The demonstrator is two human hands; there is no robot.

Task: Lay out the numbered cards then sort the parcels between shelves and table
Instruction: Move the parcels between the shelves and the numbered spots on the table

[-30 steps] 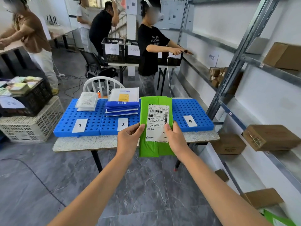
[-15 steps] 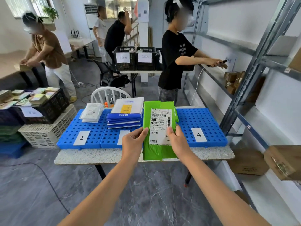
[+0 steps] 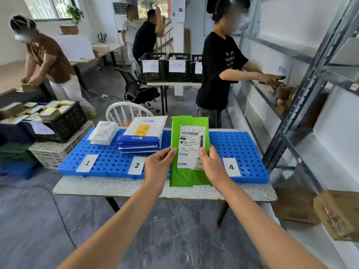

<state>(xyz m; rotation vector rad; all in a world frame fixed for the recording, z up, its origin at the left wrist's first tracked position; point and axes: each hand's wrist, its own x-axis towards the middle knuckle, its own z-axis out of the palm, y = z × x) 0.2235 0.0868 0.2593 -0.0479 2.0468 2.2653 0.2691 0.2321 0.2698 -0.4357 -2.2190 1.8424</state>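
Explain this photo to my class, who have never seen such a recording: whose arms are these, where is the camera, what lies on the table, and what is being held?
The camera sits on a person's head, looking forward and down, so the arms are the wearer's own. The left hand and right hand together hold a green parcel upright, its white shipping label facing the camera. On the table lie blue perforated trays with number cards 1, 2 and 4, plus a small white stack and a blue-and-white stack.
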